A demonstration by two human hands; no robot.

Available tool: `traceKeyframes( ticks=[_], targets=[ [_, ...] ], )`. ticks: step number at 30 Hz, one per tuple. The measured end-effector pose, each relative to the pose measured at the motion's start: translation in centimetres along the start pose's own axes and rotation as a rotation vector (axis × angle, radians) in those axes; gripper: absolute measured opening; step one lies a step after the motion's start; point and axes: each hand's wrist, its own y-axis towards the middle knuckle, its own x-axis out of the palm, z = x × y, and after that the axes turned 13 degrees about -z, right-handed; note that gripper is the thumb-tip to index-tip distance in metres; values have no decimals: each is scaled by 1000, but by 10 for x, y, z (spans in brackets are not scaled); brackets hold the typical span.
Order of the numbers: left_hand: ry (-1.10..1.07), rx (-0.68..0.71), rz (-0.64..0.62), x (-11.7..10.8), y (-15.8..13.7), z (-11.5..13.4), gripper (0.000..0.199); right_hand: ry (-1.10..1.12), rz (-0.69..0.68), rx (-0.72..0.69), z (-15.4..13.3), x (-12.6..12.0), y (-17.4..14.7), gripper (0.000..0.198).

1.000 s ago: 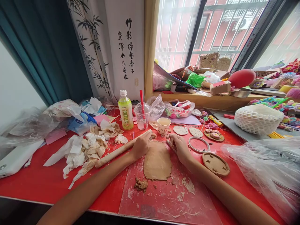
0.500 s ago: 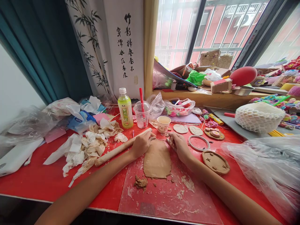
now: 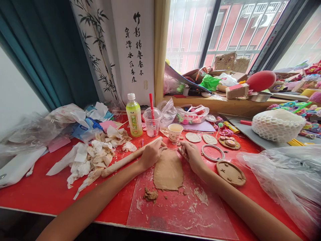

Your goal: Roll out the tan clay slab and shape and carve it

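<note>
Clay slab [image 3: 168,169]: lies flattened on the plastic mat [image 3: 180,207], pressed long and thin; far end under the hands looks unfinished.
Left hand [image 3: 151,154]: curled over the rolling pin [image 3: 125,160] at the slab's far-left corner.
Right hand [image 3: 192,154]: fingers bent at the slab's far-right corner; what they hold I cannot tell.
Room: paper cup [image 3: 175,133] just beyond the slab, metal ring [image 3: 213,152] to its right; mat bare on the near side.

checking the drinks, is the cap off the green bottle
No, the green bottle stands upright behind the left hand with its white cap on.
</note>
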Motion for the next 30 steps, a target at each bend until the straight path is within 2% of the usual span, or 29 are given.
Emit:
traceKeyframes(
  ticks=[4,13,18,24,30],
  targets=[
    [6,9,-19,-1,1,2,11,-3,2,-1,1,0,0,20],
    [34,-26,35,-1,-1,3,13,-16,-2,-13,0,-1,-1,23],
    [30,7,-1,-1,-1,1,3,-23,-2,-5,-1,0,-1,24],
    [27,37,-22,-2,-1,1,17,-27,3,5,-2,0,-1,24],
    [61,25,-13,-4,-1,6,16,-31,-3,-19,0,-1,-1,23]
  ],
)
